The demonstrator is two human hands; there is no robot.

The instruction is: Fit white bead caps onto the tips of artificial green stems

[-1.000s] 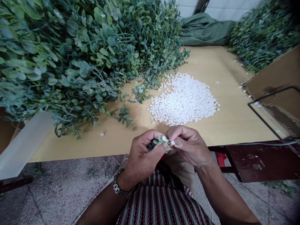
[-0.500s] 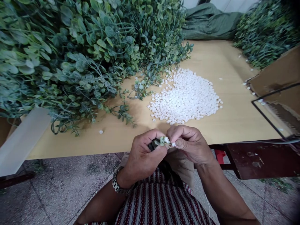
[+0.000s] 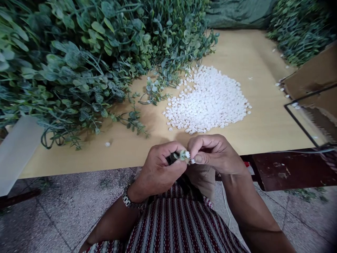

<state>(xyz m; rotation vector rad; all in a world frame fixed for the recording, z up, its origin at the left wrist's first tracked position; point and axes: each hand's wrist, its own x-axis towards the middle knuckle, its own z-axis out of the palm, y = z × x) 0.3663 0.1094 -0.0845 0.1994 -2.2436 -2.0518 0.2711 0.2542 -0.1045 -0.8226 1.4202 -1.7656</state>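
Note:
Just past the table's near edge, my left hand (image 3: 163,168) is closed around a small artificial leaf sprig (image 3: 181,155). A white bead-like piece (image 3: 187,154) sits at the sprig's tip. My right hand (image 3: 216,153) pinches a second small white piece (image 3: 192,161) between thumb and forefinger, right against the sprig; whether it is joined to the stem I cannot tell. Beyond my hands lies a wide heap of the same small white pieces (image 3: 210,102) on the tabletop.
A large mass of artificial greenery (image 3: 79,63) covers the left of the tan table (image 3: 268,119), with more foliage (image 3: 297,31) at the back right. Green cloth (image 3: 239,14) lies at the back. A cardboard box (image 3: 313,77) and a black wire frame (image 3: 302,123) stand at the right.
The camera view has shifted, so the table appears higher. My hands stay together with the sprig, and the right hand's white piece has come slightly closer to it.

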